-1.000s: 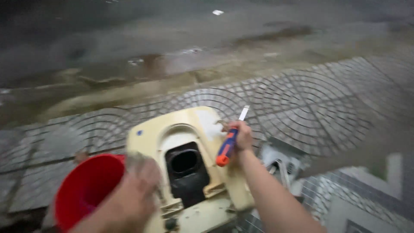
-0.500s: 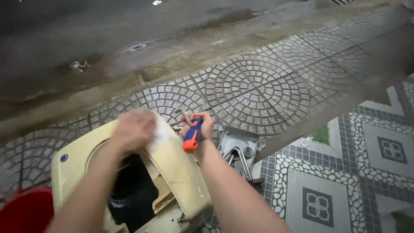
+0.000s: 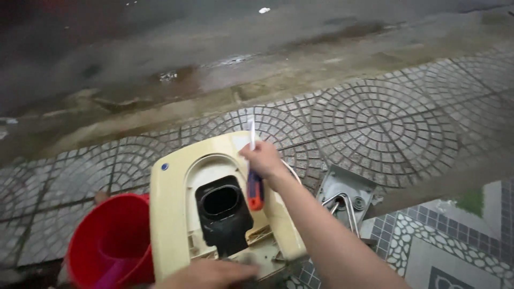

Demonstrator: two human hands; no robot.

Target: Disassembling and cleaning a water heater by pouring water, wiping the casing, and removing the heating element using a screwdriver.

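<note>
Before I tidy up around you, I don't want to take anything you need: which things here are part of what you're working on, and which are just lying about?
In use:
- cream plastic housing, steadied at its near edge by the left hand
- screwdriver with orange and blue handle, gripped in the right hand

Lying about:
- red bucket beside the housing
- grey metal part with a bent wire, on the paving

Saw a red bucket (image 3: 107,241) standing just left of the left hand (image 3: 209,274). Noted a grey metal plate (image 3: 342,184) with bent tubing (image 3: 345,206) lying flat to the lower right of the right hand (image 3: 265,159). Found grey fan-patterned cobbles (image 3: 385,118) beyond and around that hand, blue-and-white patterned tiles (image 3: 455,251) further to its lower right. Made out a wet road (image 3: 214,37) far ahead of it, with a puddle (image 3: 214,67) and a white scrap (image 3: 264,9)
</note>
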